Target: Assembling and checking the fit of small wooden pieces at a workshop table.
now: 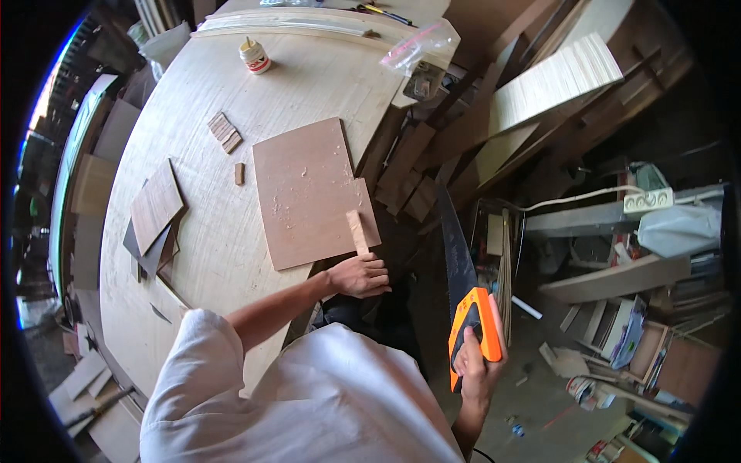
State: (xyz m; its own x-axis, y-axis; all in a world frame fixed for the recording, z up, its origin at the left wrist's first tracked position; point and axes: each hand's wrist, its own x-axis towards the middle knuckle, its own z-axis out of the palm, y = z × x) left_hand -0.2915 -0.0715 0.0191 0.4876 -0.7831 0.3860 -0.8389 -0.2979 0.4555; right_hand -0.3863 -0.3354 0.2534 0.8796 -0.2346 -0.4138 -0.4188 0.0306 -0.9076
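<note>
While the right hand [475, 361] grips the saw [458, 266] by its handle [488, 328] right of centre, likely its safest hold, the left hand [359, 275] clasps a wood strip [356, 228] mid-frame, probably light and stiff.

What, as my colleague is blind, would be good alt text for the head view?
A person's right hand holds an orange-handled saw beside a pale wooden table, while the left hand holds a small wood strip over a brown board on it.

Pale table [208, 258], brown board [295, 220], small jar [255, 59]
</note>
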